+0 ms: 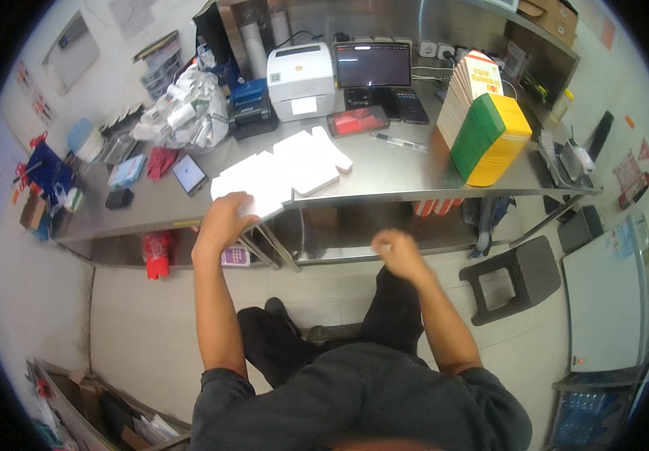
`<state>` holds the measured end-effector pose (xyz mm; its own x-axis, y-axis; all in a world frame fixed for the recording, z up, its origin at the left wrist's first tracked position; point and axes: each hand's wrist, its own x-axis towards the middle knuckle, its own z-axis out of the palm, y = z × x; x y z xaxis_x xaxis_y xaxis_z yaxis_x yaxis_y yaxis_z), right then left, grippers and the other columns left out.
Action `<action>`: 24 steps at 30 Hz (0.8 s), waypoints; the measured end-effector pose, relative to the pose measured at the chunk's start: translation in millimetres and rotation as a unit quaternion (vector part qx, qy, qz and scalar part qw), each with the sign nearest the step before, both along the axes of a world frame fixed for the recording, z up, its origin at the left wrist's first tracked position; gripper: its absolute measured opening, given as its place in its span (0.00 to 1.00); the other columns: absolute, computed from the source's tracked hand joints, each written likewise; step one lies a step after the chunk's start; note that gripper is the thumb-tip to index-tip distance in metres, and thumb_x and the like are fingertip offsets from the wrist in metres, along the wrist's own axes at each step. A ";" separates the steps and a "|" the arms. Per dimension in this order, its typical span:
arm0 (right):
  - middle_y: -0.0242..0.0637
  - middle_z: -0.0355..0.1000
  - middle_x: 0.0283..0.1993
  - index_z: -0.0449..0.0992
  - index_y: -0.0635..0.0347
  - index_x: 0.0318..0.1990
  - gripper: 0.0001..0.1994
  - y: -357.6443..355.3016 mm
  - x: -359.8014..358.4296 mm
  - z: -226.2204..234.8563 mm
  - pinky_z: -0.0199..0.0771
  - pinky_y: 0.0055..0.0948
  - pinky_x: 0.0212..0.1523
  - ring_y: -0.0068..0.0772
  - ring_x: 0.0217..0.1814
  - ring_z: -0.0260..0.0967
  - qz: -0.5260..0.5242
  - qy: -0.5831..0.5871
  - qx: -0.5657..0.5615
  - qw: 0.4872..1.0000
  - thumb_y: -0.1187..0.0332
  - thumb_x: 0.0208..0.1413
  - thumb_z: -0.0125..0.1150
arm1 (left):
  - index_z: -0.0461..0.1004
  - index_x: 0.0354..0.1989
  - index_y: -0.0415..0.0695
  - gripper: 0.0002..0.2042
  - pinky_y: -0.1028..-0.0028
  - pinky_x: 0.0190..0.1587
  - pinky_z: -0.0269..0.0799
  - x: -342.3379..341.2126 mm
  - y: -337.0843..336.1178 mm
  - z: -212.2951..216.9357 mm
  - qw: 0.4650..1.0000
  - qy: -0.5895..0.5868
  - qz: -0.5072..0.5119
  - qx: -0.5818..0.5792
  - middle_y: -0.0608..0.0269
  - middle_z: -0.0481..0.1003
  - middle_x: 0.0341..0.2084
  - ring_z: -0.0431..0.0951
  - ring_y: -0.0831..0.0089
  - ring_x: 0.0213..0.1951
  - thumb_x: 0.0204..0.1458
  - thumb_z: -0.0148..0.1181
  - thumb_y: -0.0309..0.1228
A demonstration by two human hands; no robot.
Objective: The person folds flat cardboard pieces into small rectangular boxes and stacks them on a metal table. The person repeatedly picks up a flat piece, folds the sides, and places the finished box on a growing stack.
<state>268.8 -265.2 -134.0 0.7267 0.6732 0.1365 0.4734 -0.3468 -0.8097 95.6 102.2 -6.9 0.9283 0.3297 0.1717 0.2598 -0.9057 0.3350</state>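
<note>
Blank white cards or paper sheets lie in overlapping stacks near the steel table's front edge. At their near left end, my left hand grips the stack, thumb toward the right and fingertips over the top. A thicker white stack lies just right of it. My right hand is off the table, above my right thigh, with its fingers curled together. It is slightly blurred, and whatever it may hold is hidden. A phone with a lit screen lies left of the cards.
On the steel table stand a white label printer, a laptop, a dark printer and a green-yellow stack of packaging. A pen lies nearby. A bag of paper rolls sits left; a dark stool stands right.
</note>
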 end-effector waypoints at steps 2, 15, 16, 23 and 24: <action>0.53 0.83 0.43 0.84 0.62 0.44 0.15 -6.7 -25.1 -42.5 0.78 0.47 0.50 0.57 0.48 0.81 0.036 0.065 -0.056 0.996 0.59 0.63 0.65 | 0.82 0.52 0.37 0.19 0.57 0.62 0.73 -2.0 5.6 2.2 1.000 -0.011 -0.022 0.006 0.46 0.80 0.56 0.78 0.44 0.59 0.55 0.73 0.35; 0.43 0.82 0.46 0.85 0.57 0.42 0.14 -34.2 -93.7 -138.0 0.70 0.46 0.57 0.46 0.54 0.76 0.042 -0.091 -0.235 0.967 0.59 0.64 0.56 | 0.81 0.51 0.38 0.14 0.62 0.52 0.75 -15.4 15.7 -1.4 0.992 -0.069 -0.066 -0.083 0.49 0.82 0.48 0.81 0.49 0.48 0.58 0.67 0.29; 0.42 0.82 0.46 0.85 0.57 0.42 0.14 -34.1 -93.4 -138.0 0.70 0.46 0.56 0.45 0.53 0.76 0.033 -0.099 -0.228 0.968 0.60 0.64 0.56 | 0.81 0.50 0.38 0.12 0.63 0.51 0.75 -14.6 15.8 -2.0 0.990 -0.074 -0.056 -0.109 0.48 0.82 0.46 0.81 0.49 0.46 0.60 0.65 0.28; 0.41 0.81 0.45 0.84 0.56 0.40 0.13 -33.9 -92.3 -143.0 0.70 0.46 0.52 0.46 0.51 0.76 0.028 -0.120 -0.227 0.966 0.60 0.64 0.56 | 0.80 0.41 0.38 0.05 0.55 0.39 0.77 -0.1 6.7 -12.8 0.988 -0.139 0.018 0.070 0.42 0.80 0.35 0.83 0.45 0.37 0.60 0.61 0.25; 0.42 0.81 0.44 0.84 0.55 0.40 0.13 -34.7 -93.0 -144.6 0.70 0.46 0.52 0.46 0.50 0.77 0.030 -0.122 -0.229 0.965 0.60 0.64 0.56 | 0.80 0.41 0.38 0.05 0.56 0.39 0.77 -0.4 5.4 -13.0 0.985 -0.156 0.045 0.059 0.43 0.80 0.35 0.83 0.45 0.36 0.60 0.62 0.26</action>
